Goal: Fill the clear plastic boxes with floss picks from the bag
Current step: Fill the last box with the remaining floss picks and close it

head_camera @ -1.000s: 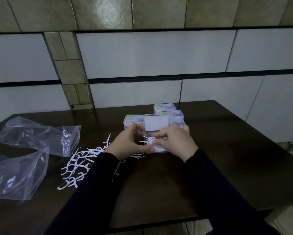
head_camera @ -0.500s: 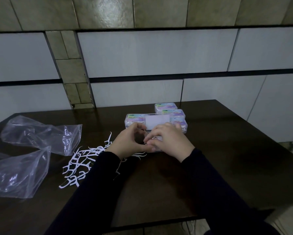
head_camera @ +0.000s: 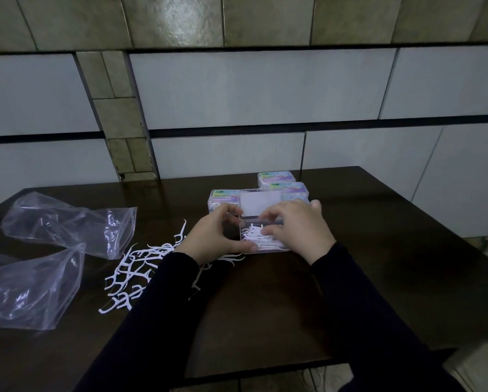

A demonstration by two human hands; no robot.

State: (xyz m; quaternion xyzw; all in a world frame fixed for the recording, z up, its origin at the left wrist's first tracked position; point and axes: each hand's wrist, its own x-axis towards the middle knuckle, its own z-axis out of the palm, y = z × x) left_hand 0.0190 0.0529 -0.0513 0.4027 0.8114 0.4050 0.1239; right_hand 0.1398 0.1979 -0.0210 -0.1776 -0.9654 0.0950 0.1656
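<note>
Dark desk (head_camera: 350, 278) against tiled wall. Mid-desk, open clear box (head_camera: 261, 247), long axis left-right, lid (head_camera: 261, 203) tipped far. Left hand (head_camera: 211, 239) grips box's left end; right hand (head_camera: 299, 230) pinches floss picks (head_camera: 254, 234) inside, hiding box's right half. Loose picks (head_camera: 132, 273) left, pointing every way.

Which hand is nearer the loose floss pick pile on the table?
Left. The left hand grips the open box's left end, with the loose pile beside its wrist. The right hand is over the box, farther from the pile.
</note>
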